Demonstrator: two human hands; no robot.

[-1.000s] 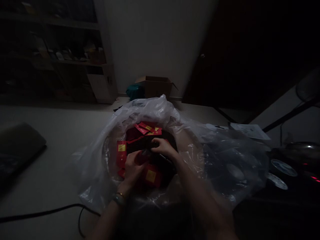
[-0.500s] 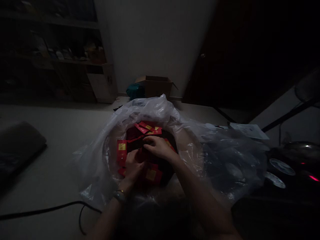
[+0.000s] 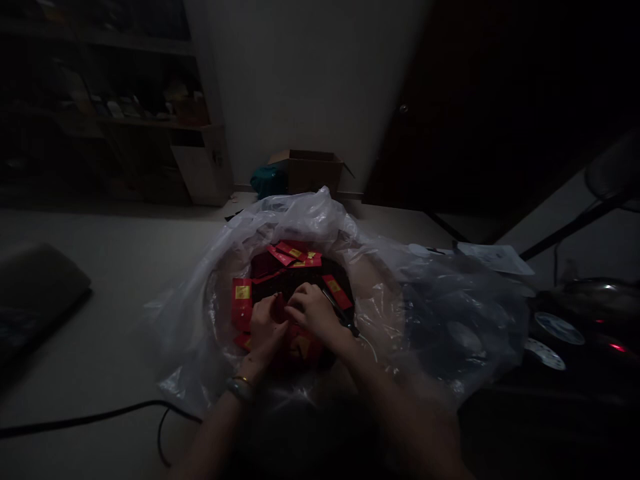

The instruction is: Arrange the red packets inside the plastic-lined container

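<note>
My left hand (image 3: 267,325) is closed around a small red packet (image 3: 280,308), held upright with its top edge showing. At that edge, the bent fingers of my right hand (image 3: 314,313) pinch together and touch the packet. Just beyond my right hand lies a slim dark-handled tool (image 3: 345,316) with a pale cord trailing from its end; its kind is unclear. Several red packets with yellow labels (image 3: 242,300) lie around both hands, on a dark mass inside a round container lined with a clear plastic bag (image 3: 310,217). Dim light hides fine detail.
Behind the bag stand an open cardboard box (image 3: 315,172) and a teal bundle (image 3: 269,181). A black cable (image 3: 100,417) crosses the floor at left. On the right are patterned dishes (image 3: 559,328) and a shiny pot-like object (image 3: 603,287) near a red light.
My right hand has drawn back and down to the red packet in my left hand. The dark tool beside it has come into view. My left hand has barely moved.
</note>
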